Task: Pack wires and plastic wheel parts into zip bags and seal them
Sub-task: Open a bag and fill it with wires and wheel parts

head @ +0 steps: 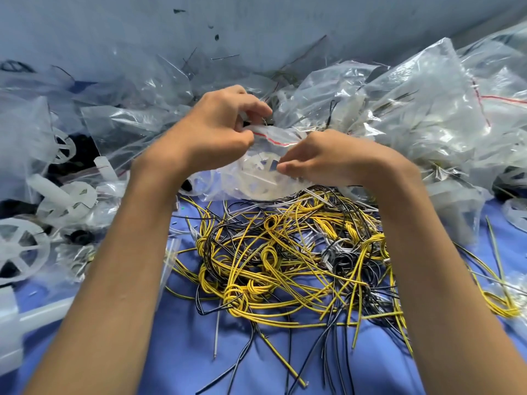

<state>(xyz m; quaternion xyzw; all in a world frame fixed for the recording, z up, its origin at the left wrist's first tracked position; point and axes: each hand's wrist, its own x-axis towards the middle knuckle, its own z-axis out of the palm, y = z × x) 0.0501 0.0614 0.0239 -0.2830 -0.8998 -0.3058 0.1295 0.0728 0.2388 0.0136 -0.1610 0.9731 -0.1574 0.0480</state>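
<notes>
Over the middle of the blue cloth-covered counter [171, 352], both hands pinch a clear plastic zip bag with a red line along its mouth [273, 139]. The left hand [216, 129] grips the left end of the mouth and the right hand [322, 161] curls on the right end. A white spoked plastic wheel [256, 179] shows inside. A tangled heap of yellow, black and white wires [285, 266] lies just nearer. Filled clear bags [427, 109] pile far right, and loose white wheels [20, 246] lie at the left.

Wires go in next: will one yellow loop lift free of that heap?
Probably not: the wire heap is interlaced, so neighbours would likely drag along. Strands look floppy, lying in loose curves. A knotted yellow coil should hold together.
</notes>
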